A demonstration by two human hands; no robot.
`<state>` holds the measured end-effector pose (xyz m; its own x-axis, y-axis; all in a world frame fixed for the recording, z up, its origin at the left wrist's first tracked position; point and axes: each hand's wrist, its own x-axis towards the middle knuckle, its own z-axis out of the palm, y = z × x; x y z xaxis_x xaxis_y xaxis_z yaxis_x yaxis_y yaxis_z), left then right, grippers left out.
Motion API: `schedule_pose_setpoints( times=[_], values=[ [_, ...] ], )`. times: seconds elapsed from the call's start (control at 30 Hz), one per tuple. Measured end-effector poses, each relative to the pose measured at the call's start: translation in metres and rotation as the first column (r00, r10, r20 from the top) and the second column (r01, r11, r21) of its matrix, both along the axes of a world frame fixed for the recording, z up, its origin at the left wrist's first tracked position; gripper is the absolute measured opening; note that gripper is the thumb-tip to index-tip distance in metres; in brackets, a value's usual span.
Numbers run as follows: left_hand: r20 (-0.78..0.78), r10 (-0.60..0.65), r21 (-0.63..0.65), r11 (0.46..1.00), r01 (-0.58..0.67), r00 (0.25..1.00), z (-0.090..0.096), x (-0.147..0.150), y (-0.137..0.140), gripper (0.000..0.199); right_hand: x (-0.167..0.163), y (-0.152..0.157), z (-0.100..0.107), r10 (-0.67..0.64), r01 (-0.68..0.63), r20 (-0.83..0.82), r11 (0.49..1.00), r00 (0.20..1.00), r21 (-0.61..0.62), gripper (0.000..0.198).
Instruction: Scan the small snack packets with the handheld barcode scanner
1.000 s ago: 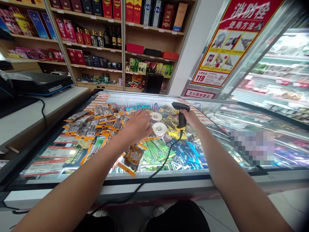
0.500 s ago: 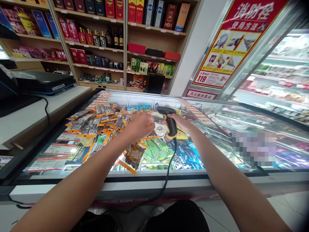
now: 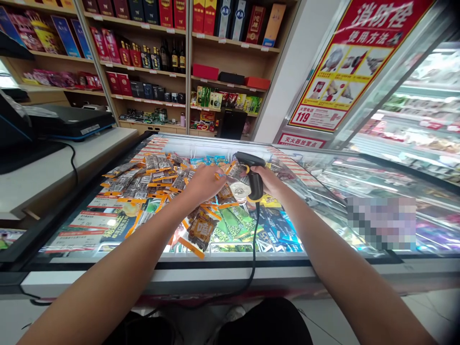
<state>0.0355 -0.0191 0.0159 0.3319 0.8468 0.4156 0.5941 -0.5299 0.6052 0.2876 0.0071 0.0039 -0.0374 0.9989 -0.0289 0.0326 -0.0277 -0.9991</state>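
My right hand point(image 3: 265, 176) is wrapped round the grip of a black barcode scanner point(image 3: 255, 186) with yellow trim, its head pointing left. A black cable hangs from the grip over the front edge of the freezer. Just left of the scanner, my left hand point(image 3: 205, 184) is closed, pinching a small snack packet point(image 3: 234, 169) by one end in front of the scanner head. On the glass lid below lies a brown and orange snack packet point(image 3: 200, 230). Many similar packets are heaped point(image 3: 143, 179) to the left of my left hand.
The chest freezer's glass top point(image 3: 223, 143) holds price labels point(image 3: 84, 223) at its left and bagged goods beneath. A counter point(image 3: 118, 143) with a black scale point(image 3: 72, 122) stands left. Shelves of boxes and bottles point(image 3: 143, 57) line the back; a red poster point(image 3: 330, 81) hangs right.
The snack packet in my left hand has turned and risen slightly beside the scanner head. My left hand has shifted a little left; the scanner is slightly higher and its cable has swung left.
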Motion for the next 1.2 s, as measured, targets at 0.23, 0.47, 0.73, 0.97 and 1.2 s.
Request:
schedule_pose_setpoints(
  times=[0.23,0.47,0.73,0.97,1.2],
  values=[
    [0.239,-0.04,-0.149,0.986,0.077,0.97,0.01,0.001,-0.003,0.043,-0.033,-0.026,0.025,0.088,-0.057,-0.21,0.987,0.974,0.147,0.032],
    [0.409,0.061,-0.11,0.994,-0.017,0.911,0.017,0.0,-0.002,0.027,-0.057,-0.044,0.028,0.215,-0.188,-0.121,0.961,0.969,0.201,0.036],
    [0.306,0.217,0.062,0.967,-0.247,0.927,0.025,-0.02,0.007,0.025,-0.041,-0.041,0.03,0.249,-0.216,-0.124,0.949,0.96,0.229,0.028],
    [0.187,0.273,0.135,0.945,-0.3,0.944,0.022,-0.02,0.012,0.029,-0.041,-0.055,0.039,0.452,-0.461,0.091,0.864,0.887,0.202,0.027],
    [0.111,0.277,0.157,0.943,-0.292,0.954,0.019,-0.018,0.012,0.026,-0.044,-0.058,0.04,0.455,-0.461,0.081,0.861,0.887,0.216,0.029]
  ],
)
